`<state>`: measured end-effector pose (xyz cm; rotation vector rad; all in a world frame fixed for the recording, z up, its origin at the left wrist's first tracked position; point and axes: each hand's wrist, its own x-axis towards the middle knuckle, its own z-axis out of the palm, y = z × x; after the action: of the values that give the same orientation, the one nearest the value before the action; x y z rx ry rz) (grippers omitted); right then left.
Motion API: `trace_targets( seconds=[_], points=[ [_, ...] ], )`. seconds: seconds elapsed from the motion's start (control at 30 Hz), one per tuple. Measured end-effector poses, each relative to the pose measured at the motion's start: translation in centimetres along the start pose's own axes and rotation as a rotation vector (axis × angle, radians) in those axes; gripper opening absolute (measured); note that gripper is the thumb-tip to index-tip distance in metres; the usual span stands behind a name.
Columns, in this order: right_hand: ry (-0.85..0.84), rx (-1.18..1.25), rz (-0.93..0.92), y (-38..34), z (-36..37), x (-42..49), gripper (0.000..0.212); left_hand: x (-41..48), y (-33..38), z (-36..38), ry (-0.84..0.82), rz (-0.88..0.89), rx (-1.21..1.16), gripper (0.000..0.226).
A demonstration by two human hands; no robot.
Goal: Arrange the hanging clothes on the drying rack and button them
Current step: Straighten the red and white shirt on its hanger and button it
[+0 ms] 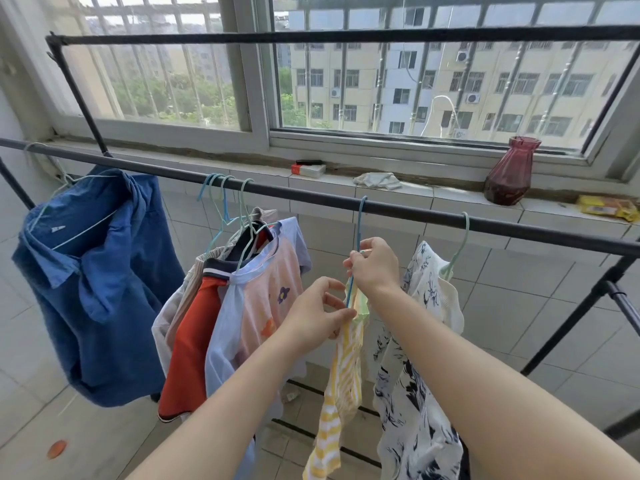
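Our left hand pinches the yellow striped garment at its collar, while our right hand, just above, grips its blue hanger. We count six hangers on one rail.

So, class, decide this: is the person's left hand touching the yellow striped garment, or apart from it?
Touching. The head view shows the left hand pinching the yellow striped garment at its top edge, thumb tip pressed against the fabric, no gap.

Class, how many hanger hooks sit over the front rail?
6: one hook far left above the blue shirt, three bunched left of centre, one above the right hand, one above the floral garment. Others may be hidden.
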<state>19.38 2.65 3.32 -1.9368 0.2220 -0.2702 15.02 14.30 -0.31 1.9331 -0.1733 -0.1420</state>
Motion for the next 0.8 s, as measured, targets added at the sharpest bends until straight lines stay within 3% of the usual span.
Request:
trace_targets(
  seconds=[0.27, 0.4, 0.5, 0.6, 0.7, 0.8],
  points=[
    [0.002, -0.119, 0.016, 1.0, -0.7, 0.9, 0.024, 0.1, -0.6, 0.9, 0.064, -0.02, 0.016, 0.017],
    [0.134, -0.135, -0.059, 1.1, -0.5, 0.1, 0.042, -0.4, -1.3, 0.9, 0.143, -0.025, 0.113, 0.016],
    [0.258, -0.03, -0.212, 0.7, 0.2, -1.5, 0.035, -0.9, -1.9, -0.3, 0.303, -0.009, 0.212, 0.018],
    [0.302, 0.013, -0.481, -0.4, 1.7, -2.9, 0.023, -1.2, -1.8, -2.8, 0.49, 0.012, 0.221, 0.02],
    [0.257, 0.006, -0.663, -1.5, 4.0, -3.8, 0.02, -1.4, -2.0, -5.7, 0.625, 0.083, 0.305, 0.016],
    [0.074, -0.051, -0.55, -2.3, 7.5, -4.0, 0.015, -1.6, -2.9, -9.1, 0.727, 0.177, 0.452, 0.019]
  ],
)
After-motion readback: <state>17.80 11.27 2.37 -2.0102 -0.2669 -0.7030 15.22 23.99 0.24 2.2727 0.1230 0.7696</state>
